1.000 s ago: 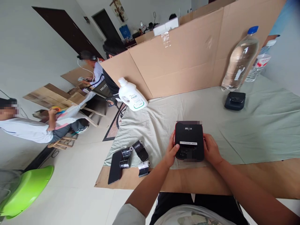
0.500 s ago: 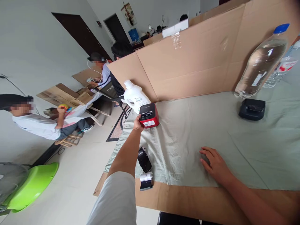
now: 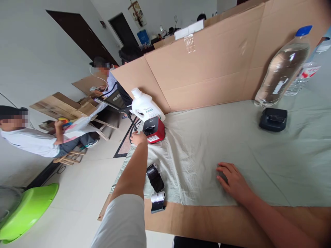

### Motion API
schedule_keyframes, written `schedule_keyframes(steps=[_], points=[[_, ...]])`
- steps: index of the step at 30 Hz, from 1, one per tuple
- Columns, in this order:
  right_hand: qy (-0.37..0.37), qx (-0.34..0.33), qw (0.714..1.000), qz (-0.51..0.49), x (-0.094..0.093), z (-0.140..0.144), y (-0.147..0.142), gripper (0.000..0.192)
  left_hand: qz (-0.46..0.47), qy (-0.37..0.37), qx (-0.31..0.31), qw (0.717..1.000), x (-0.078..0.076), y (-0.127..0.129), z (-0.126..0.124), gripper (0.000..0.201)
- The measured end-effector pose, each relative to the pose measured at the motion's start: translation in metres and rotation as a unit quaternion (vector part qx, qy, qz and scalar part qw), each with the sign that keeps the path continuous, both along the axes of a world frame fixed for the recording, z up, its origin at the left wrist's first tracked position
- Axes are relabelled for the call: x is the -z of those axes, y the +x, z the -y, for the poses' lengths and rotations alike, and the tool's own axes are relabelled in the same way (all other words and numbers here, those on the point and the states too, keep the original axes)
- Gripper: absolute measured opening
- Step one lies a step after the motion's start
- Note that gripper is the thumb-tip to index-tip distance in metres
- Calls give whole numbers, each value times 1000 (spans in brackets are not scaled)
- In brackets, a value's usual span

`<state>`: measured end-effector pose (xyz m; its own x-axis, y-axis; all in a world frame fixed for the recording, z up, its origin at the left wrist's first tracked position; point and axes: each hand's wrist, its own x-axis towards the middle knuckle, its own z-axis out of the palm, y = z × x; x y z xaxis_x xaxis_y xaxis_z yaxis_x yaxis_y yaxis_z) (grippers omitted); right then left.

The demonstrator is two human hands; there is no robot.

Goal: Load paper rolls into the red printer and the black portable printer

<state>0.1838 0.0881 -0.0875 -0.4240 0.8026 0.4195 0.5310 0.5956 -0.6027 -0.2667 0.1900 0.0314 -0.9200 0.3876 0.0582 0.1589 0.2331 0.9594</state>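
A small red-and-black box (image 3: 159, 131), like a label printer, stands on the table's far left corner with a white label on its front. At its left side is my left hand (image 3: 139, 137), fingers loosely bent and apart, not wrapped round the box. Whether the fingertips touch it I cannot tell. Behind the box stands a white handled jug (image 3: 148, 106). Nearer me lie a roll with a black strip (image 3: 156, 179) and a white roll with a dark strip (image 3: 158, 198). My right hand (image 3: 234, 181) rests open on the cloth, holding nothing.
A green cloth (image 3: 201, 148) covers the wooden table (image 3: 191, 220). A cardboard wall (image 3: 207, 69) runs along the back. At right are a large water bottle (image 3: 283, 69), a smaller bottle (image 3: 305, 77) and a black device (image 3: 273, 119). Two people sit left, beyond a green basin (image 3: 33, 210).
My left hand has eased off the red-and-black box and sits farther left of it. The box has shifted slightly left and toward me beside the jug. My right hand stays put.
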Motion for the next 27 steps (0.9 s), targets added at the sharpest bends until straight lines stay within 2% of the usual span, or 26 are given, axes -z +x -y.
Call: schedule_keyframes(steps=[2,3,5,7,9,10,12,14,18,21,24,27], points=[[-6,-1,1000,6,-2,0,-2,18,-33,18,0,999,9,40,2,29],[-11,0,1000,10,-3,1,-3,17,-37,35,21,998,18,66,5,27],[-20,3,999,26,-6,5,-3,17,-18,100,127,987,42,125,19,19],[-29,-1,998,51,-6,12,1,19,46,136,236,961,70,180,43,17],[-34,-19,996,81,-5,16,9,23,76,127,286,947,93,220,73,20],[-34,-31,994,96,-4,15,14,27,70,111,305,943,102,232,87,22],[-25,-39,992,121,-5,-1,30,34,52,89,336,936,112,243,108,25],[-8,0,990,143,-13,-37,50,38,37,71,359,930,114,244,119,26],[11,208,965,160,-45,-144,94,40,-30,28,394,918,105,245,119,21],[-11,341,927,158,-63,-205,119,63,-91,8,425,901,100,250,115,15],[-119,422,888,136,-61,-229,134,92,-116,4,436,892,99,253,115,13],[-189,427,877,110,-49,-230,140,101,-113,7,441,890,98,253,115,13]])
